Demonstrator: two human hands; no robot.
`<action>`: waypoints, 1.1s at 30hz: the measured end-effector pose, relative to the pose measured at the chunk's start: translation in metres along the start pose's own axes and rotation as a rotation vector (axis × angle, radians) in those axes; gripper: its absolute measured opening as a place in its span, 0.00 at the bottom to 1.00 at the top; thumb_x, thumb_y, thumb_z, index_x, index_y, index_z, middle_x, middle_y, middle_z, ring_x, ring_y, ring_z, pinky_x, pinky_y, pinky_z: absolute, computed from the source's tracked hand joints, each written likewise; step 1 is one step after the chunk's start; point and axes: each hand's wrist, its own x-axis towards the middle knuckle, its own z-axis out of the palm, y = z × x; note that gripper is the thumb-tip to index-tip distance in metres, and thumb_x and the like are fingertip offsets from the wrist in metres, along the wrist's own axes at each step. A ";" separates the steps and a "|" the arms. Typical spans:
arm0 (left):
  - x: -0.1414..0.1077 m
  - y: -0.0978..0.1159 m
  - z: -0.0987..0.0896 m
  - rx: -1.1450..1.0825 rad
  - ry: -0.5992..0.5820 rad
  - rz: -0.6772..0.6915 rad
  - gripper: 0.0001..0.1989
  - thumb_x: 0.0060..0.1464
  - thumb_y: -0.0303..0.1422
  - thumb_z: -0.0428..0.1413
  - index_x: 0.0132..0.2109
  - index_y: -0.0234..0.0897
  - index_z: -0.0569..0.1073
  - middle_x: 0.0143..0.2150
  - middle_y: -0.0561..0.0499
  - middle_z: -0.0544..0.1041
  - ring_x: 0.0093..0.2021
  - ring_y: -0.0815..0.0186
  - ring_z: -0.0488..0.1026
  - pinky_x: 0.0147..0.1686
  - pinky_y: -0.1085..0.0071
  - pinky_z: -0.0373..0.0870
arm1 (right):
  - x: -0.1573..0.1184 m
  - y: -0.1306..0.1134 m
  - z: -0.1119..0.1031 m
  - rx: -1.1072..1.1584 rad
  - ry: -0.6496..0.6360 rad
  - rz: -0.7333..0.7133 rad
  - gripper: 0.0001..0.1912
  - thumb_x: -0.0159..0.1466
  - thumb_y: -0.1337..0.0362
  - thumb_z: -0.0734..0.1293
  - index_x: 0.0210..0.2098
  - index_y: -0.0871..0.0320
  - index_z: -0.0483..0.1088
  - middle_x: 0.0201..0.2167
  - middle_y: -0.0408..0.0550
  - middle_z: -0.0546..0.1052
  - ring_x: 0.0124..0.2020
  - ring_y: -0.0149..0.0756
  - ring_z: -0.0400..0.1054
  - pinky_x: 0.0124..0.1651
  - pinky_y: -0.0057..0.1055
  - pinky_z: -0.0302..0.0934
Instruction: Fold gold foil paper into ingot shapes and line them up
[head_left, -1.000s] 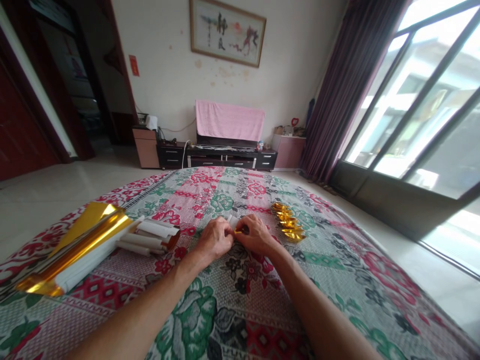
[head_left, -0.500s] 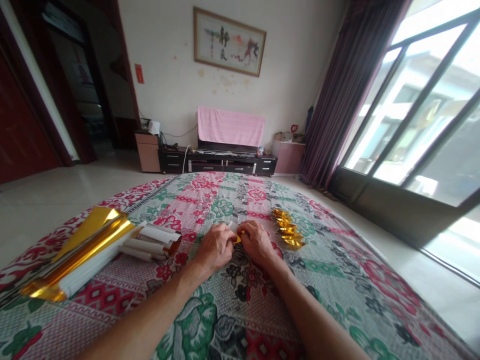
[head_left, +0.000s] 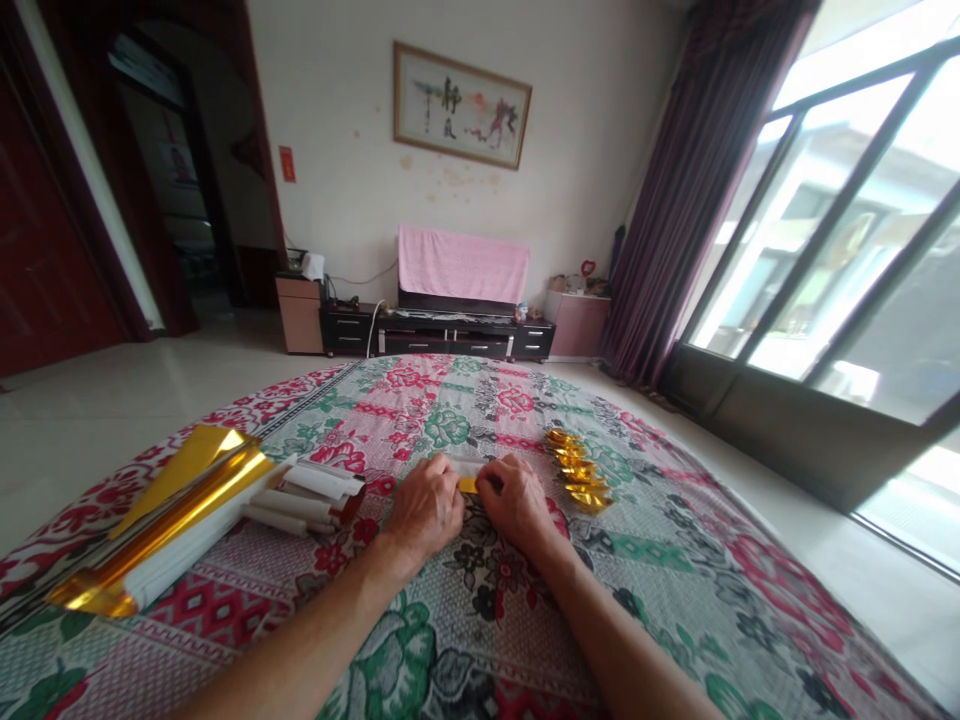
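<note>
Between my two hands is a small piece of gold and white paper (head_left: pixel 468 484), low over the patterned cloth. My left hand (head_left: pixel 427 503) pinches its left end, and my right hand (head_left: pixel 516 498) pinches its right end with curled fingers. A row of folded gold foil pieces (head_left: pixel 577 470) lies to the right of my right hand. Well to the left of my left hand are white paper rolls (head_left: pixel 307 492), beside a large gold foil sheet (head_left: pixel 187 520) that is partly rolled, with white showing on its underside.
A flowered cloth (head_left: pixel 645 620) covers the round-edged table. Beyond it stand a low black cabinet (head_left: pixel 480 340) and a screen under a pink towel (head_left: pixel 463 262). Purple curtains (head_left: pixel 697 180) hang beside the window on the right.
The paper between my hands now shows as a flatter, wider strip, with its white part along the back. My fingers have shifted slightly on it. The whole view has moved a little.
</note>
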 end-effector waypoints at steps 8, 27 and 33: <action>0.003 -0.007 0.008 -0.122 0.011 0.049 0.10 0.53 0.24 0.45 0.30 0.34 0.69 0.34 0.47 0.69 0.37 0.66 0.67 0.41 0.70 0.65 | -0.003 -0.008 -0.008 0.018 -0.012 -0.013 0.09 0.53 0.70 0.61 0.25 0.56 0.72 0.27 0.46 0.71 0.32 0.34 0.63 0.37 0.28 0.53; 0.014 -0.031 0.013 -0.216 -0.056 0.186 0.16 0.50 0.22 0.43 0.40 0.35 0.74 0.43 0.47 0.75 0.46 0.64 0.68 0.51 0.65 0.64 | 0.007 0.009 -0.017 0.180 -0.276 -0.261 0.13 0.54 0.71 0.61 0.37 0.52 0.73 0.42 0.43 0.74 0.44 0.35 0.64 0.50 0.33 0.52; 0.013 -0.032 0.016 -0.254 -0.012 0.158 0.20 0.48 0.20 0.45 0.46 0.36 0.73 0.47 0.48 0.74 0.48 0.65 0.68 0.53 0.65 0.63 | 0.011 0.010 -0.015 0.159 -0.275 -0.227 0.13 0.55 0.70 0.62 0.37 0.51 0.74 0.41 0.43 0.74 0.43 0.33 0.65 0.49 0.31 0.54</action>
